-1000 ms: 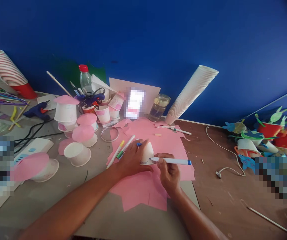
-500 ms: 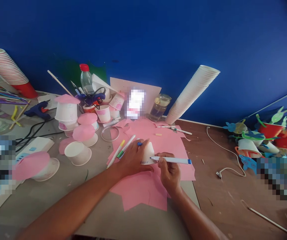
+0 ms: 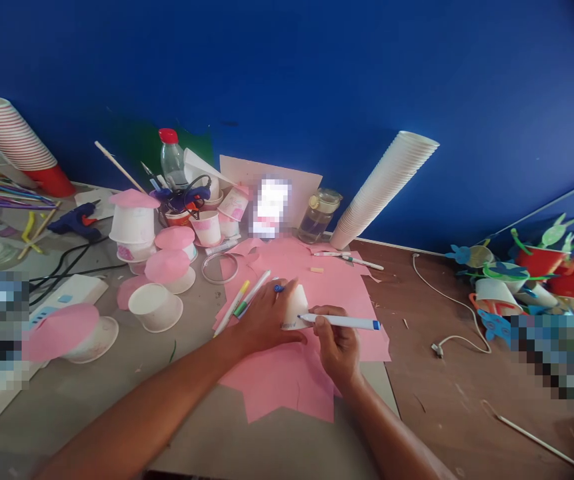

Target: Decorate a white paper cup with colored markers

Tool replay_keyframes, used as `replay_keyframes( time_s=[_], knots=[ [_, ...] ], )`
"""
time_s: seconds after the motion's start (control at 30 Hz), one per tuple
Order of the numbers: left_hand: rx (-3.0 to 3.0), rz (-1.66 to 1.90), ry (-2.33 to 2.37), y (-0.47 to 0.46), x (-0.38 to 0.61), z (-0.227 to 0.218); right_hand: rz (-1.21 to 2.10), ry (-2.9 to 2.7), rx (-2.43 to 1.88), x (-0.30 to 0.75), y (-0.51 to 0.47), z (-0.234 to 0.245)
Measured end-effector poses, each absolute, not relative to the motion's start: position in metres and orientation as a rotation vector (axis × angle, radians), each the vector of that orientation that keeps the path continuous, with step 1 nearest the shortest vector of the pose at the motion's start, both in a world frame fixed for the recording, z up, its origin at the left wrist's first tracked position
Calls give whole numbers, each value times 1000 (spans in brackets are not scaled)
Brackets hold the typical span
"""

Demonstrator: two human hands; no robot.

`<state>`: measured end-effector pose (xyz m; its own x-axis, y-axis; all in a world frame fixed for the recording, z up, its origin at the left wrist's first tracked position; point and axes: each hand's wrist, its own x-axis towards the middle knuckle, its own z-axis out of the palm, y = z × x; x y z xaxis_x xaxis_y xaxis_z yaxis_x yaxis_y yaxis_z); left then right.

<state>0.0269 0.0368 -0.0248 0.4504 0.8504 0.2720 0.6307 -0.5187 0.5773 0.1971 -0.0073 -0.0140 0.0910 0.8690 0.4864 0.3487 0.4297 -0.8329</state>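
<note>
1. Left hand, fingers spread, presses a white paper cup onto the middle of the pink paper sheet.
2. Right hand pinches a blue-capped marker, its tip apparently against the cup; marking seems the step in hand.
3. The next stroke seems to call for the cup held steady.

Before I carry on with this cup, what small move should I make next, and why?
Probably roll the white paper cup slightly with your left hand. The marker in your right hand has its tip on the cup's curved wall, just beside the dark lettering, so turning the cup would likely bring bare surface under the tip.
</note>
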Motion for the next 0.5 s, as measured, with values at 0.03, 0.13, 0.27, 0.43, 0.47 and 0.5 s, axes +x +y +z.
replay_keyframes(
  time_s=[0.03,0.13,0.27,0.43,0.47,0.5],
  knots=[
    [2315,760,1251,37,27,-25,557,-1493,-1129,197,-7,-14],
    [2316,741,1274,36,27,-25,581,-1477,-1119,199,-7,-16],
    [2317,744,1282,35,27,-24,583,-1455,-1122,199,-7,-17],
    [2331,744,1274,36,27,-26,574,-1469,-1090,198,-7,-15],
    [2331,740,1271,37,26,-26,569,-1477,-1087,198,-7,-15],
    [2331,737,1269,37,26,-26,562,-1486,-1085,198,-7,-15]
  ],
)
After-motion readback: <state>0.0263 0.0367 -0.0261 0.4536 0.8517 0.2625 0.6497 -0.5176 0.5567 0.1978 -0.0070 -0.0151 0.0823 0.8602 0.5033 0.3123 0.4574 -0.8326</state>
